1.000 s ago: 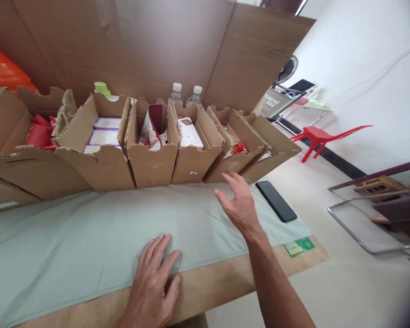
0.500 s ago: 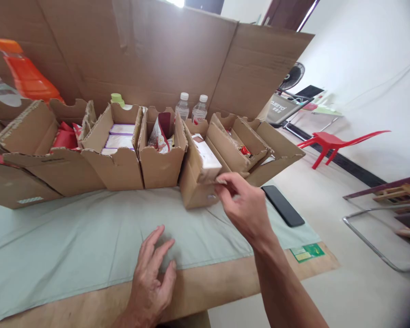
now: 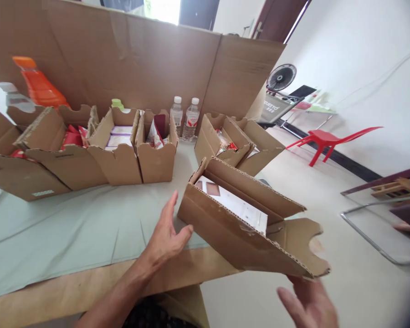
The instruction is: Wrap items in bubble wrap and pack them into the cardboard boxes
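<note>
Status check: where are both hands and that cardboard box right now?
Left hand open, against box end. Right hand open under cardboard box, lifted off table, white packs inside. Row of boxes behind; nothing blocking.

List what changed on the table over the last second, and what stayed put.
The cardboard tray of white packets left its gap in the row and came off the table edge toward the person. The right hand, which pulled it, now supports it from below; the left hand lifted off the cloth to its side. The other trays and bottles stayed.
</note>
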A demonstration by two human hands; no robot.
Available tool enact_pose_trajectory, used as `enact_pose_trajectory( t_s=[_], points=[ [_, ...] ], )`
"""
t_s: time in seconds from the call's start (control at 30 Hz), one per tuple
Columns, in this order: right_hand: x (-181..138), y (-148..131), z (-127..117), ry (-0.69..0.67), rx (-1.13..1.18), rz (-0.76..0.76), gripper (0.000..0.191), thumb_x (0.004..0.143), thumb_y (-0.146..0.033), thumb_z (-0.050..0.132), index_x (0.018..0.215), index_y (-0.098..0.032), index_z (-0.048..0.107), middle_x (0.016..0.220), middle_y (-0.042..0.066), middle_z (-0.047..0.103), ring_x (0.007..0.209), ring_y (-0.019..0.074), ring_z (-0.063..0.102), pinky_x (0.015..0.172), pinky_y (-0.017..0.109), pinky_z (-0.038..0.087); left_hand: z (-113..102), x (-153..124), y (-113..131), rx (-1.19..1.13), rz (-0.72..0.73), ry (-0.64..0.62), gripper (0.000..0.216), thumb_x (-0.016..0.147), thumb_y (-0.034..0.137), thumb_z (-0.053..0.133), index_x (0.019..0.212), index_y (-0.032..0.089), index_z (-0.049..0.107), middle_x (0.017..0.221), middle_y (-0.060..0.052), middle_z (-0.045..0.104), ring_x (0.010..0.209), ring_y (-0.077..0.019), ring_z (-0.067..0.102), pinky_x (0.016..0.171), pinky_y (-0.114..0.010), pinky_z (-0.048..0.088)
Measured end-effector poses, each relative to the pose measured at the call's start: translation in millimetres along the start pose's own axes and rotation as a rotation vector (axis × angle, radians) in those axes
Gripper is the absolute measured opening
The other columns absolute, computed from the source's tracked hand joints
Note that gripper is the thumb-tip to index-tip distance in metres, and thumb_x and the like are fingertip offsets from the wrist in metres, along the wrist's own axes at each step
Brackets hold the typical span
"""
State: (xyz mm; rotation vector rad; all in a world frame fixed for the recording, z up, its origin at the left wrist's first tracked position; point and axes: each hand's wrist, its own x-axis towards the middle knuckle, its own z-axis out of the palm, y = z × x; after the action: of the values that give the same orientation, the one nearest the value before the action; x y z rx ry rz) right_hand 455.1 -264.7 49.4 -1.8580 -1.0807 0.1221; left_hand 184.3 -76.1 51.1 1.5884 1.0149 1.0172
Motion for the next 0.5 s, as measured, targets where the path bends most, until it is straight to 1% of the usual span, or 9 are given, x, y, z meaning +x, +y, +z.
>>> enact_pose_trajectory(
  t_s=[0.07,0.1,0.17,0.2,0.27,0.33,0.4,0.47,0.5],
  points=[
    [3,-8,22,-0.01,-0.088,-0.099,0.062,0.078,-0.068,0.074,0.119,-0.021,0.073,0.11,0.014,0.077,0.099,0.0353,0.074,0.08,0.047,0.062,4,5,-1,-0.077,0.009,-0.027,0.077,0.089,0.026,0.06,0.161,0.021,0.034,0.163,-0.016,0.048,0.146,-0.0342,0.052,0.113,-0.051,0.053],
    [5,-15,34,0.002,-0.119,-0.152,0.058,0.081,-0.067,0.072,0.115,-0.021,0.073,0.108,0.013,0.078,0.1,0.0347,0.074,0.08,0.046,0.061,2,1,-3,-0.087,0.0,-0.005,0.074,0.089,0.026,0.06,0.159,0.021,0.037,0.161,-0.016,0.05,0.145,-0.0333,0.053,0.117,-0.052,0.05],
    [12,-32,55,0.012,-0.136,-0.259,0.05,0.087,-0.062,0.069,0.113,-0.02,0.073,0.103,0.012,0.077,0.098,0.0337,0.074,0.083,0.047,0.061,-9,-15,-11,-0.075,-0.04,0.111,0.069,0.09,0.029,0.061,0.156,0.021,0.04,0.159,-0.015,0.052,0.143,-0.0329,0.055,0.118,-0.053,0.049],
    [16,-42,66,-0.013,-0.123,-0.312,0.046,0.089,-0.06,0.068,0.112,-0.019,0.073,0.101,0.012,0.076,0.098,0.0334,0.073,0.085,0.048,0.06,-18,-26,-15,-0.06,-0.059,0.189,0.067,0.091,0.03,0.061,0.154,0.022,0.041,0.158,-0.015,0.052,0.142,-0.0329,0.056,0.117,-0.053,0.05],
    [28,-63,89,-0.1,-0.074,-0.406,0.044,0.091,-0.056,0.067,0.115,-0.019,0.072,0.1,0.012,0.076,0.098,0.033,0.072,0.091,0.051,0.059,-38,-48,-20,-0.018,-0.081,0.33,0.065,0.091,0.029,0.062,0.153,0.024,0.042,0.156,-0.015,0.053,0.142,-0.0323,0.056,0.115,-0.052,0.051],
    [43,-83,114,-0.185,0.0,-0.475,0.043,0.092,-0.054,0.066,0.117,-0.019,0.071,0.1,0.012,0.075,0.096,0.032,0.072,0.094,0.052,0.058,-59,-61,-22,0.028,-0.082,0.434,0.064,0.092,0.028,0.063,0.152,0.025,0.043,0.152,-0.014,0.054,0.143,-0.0315,0.054,0.118,-0.051,0.049],
    [59,-98,141,-0.227,0.085,-0.496,0.038,0.092,-0.052,0.066,0.111,-0.019,0.07,0.099,0.011,0.075,0.093,0.0302,0.071,0.093,0.051,0.059,-74,-61,-21,0.056,-0.082,0.49,0.065,0.091,0.028,0.063,0.153,0.026,0.042,0.151,-0.014,0.054,0.144,-0.0318,0.052,0.121,-0.053,0.045],
    [71,-105,167,-0.268,0.156,-0.454,0.033,0.091,-0.05,0.067,0.103,-0.02,0.069,0.094,0.01,0.074,0.087,0.0274,0.071,0.087,0.046,0.06,-84,-53,-22,0.067,-0.082,0.518,0.07,0.092,0.029,0.064,0.156,0.026,0.037,0.155,-0.014,0.051,0.145,-0.0329,0.051,0.123,-0.055,0.042],
    [74,-106,178,-0.298,0.18,-0.417,0.032,0.091,-0.049,0.067,0.104,-0.02,0.068,0.095,0.01,0.074,0.085,0.0261,0.07,0.082,0.044,0.061,-87,-48,-24,0.074,-0.075,0.528,0.074,0.092,0.029,0.064,0.159,0.026,0.034,0.158,-0.015,0.048,0.146,-0.0334,0.049,0.123,-0.056,0.041]
  ],
)
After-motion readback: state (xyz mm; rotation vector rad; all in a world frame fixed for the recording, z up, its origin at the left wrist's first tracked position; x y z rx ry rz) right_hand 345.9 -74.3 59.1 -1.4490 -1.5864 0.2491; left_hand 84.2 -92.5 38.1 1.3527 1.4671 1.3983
